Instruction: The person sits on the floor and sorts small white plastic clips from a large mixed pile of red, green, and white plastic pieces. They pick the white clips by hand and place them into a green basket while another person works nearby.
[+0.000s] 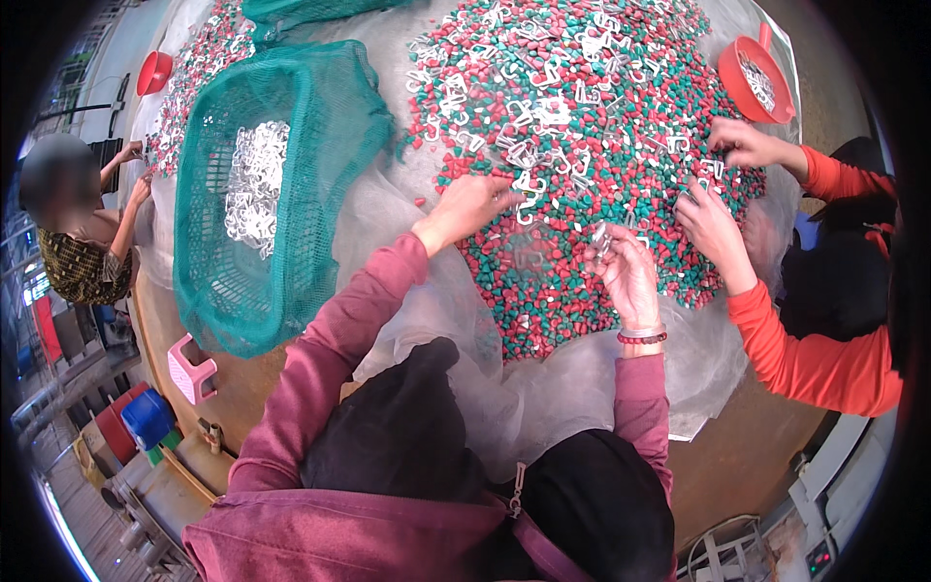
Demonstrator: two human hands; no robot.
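Note:
A wide heap of small red and green pieces, mixed with white plastic hooks, is spread over a pale sheet. My left hand reaches in from the left, fingers drawn together beside some white hooks; whatever is between its fingertips cannot be made out. Over the near right part of the heap, my right hand is raised with curled fingers. It grips several pale, shiny plastic hooks between thumb and fingers. A red bead bracelet rings that wrist.
Left of the heap stands a green net-covered basket holding white hooks. At right, a co-worker's two hands in orange sleeves work in the heap, near a red scoop. Another person sits far left. A pink stool is below.

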